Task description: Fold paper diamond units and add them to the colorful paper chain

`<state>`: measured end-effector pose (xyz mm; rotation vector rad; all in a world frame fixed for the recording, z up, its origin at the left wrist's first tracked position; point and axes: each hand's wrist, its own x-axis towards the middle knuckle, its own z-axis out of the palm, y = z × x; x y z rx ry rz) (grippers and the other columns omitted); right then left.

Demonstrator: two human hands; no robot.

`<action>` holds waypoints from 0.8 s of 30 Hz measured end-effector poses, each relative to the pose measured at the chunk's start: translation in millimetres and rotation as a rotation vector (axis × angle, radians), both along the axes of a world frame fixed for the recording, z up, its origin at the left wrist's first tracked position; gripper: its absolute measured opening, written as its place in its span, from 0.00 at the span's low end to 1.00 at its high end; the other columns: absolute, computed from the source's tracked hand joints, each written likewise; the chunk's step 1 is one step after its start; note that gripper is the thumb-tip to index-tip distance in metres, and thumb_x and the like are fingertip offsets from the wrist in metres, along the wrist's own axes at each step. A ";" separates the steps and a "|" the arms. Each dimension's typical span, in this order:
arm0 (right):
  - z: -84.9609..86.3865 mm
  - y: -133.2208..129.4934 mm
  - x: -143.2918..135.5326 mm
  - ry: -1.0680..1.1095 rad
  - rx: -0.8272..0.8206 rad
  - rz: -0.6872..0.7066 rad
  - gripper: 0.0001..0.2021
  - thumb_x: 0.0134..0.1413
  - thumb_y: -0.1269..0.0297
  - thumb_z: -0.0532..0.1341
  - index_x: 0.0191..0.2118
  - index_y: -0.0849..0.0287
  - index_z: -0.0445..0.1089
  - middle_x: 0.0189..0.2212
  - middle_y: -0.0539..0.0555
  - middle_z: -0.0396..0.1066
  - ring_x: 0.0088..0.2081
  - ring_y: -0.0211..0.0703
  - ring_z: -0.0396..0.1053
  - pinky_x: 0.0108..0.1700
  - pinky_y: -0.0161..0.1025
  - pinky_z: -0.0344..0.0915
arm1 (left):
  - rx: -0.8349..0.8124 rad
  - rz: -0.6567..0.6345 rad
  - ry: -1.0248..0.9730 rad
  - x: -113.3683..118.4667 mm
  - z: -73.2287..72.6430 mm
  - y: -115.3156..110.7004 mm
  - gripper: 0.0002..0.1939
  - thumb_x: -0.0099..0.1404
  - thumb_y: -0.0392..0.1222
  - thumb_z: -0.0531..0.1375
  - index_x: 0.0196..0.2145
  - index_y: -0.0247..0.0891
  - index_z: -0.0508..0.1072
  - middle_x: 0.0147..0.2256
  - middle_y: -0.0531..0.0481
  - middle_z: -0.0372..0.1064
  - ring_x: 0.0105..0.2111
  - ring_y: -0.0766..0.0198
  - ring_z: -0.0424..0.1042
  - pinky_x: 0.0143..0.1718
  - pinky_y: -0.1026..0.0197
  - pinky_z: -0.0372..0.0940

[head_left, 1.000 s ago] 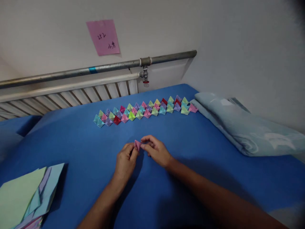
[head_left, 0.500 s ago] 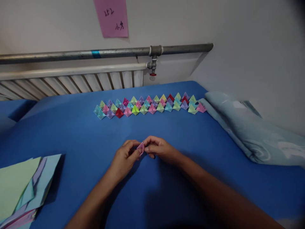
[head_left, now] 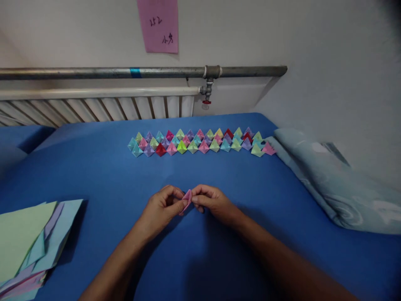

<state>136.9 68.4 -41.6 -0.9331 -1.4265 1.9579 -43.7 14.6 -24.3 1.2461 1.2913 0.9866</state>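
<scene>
A small folded piece of pink paper (head_left: 187,199) is held above the blue surface, between my two hands. My left hand (head_left: 164,207) pinches it between thumb and fingers from the left. On the other side, my right hand (head_left: 212,200) has its thumb and fingers closed at the paper's right edge. Beyond the hands, several small folded paper pieces (head_left: 203,146) in pink, green, blue, purple, yellow and red stand in staggered rows.
Loose coloured paper sheets (head_left: 25,238) lie in a pile at the left. A folded pale blue cloth (head_left: 326,184) rests at the right. Behind the blue surface (head_left: 103,175) are a radiator (head_left: 125,108), a metal pipe (head_left: 169,72) and a pink note (head_left: 160,29) on the wall.
The view has shifted and tilted slightly. The pink piece has turned a little in my fingers and shows more of its long side. Both hands keep their closed grip.
</scene>
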 end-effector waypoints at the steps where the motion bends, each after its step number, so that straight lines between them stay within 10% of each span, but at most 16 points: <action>1: 0.6 -1.2 -1.0 0.006 0.003 -0.024 0.09 0.48 0.59 0.64 0.31 0.59 0.70 0.22 0.46 0.64 0.23 0.32 0.59 0.29 0.33 0.55 | 0.043 -0.008 0.051 -1.2 0.5 0.0 0.11 0.59 0.49 0.62 0.28 0.38 0.71 0.28 0.51 0.68 0.27 0.67 0.67 0.32 0.61 0.64; 10: 5.0 -7.1 -7.4 -0.030 0.020 -0.088 0.07 0.48 0.60 0.62 0.29 0.58 0.67 0.21 0.45 0.61 0.22 0.32 0.56 0.28 0.34 0.53 | 0.288 -0.071 0.388 -5.9 2.8 -1.2 0.09 0.64 0.40 0.54 0.28 0.40 0.72 0.30 0.50 0.70 0.31 0.64 0.68 0.34 0.60 0.63; 24: 9.6 -17.7 -10.3 -0.190 0.237 -0.277 0.08 0.52 0.57 0.59 0.31 0.56 0.65 0.22 0.46 0.60 0.23 0.35 0.57 0.27 0.34 0.56 | 0.053 0.217 0.179 7.8 -2.7 -1.6 0.10 0.60 0.46 0.57 0.26 0.39 0.72 0.21 0.55 0.67 0.22 0.67 0.65 0.26 0.64 0.59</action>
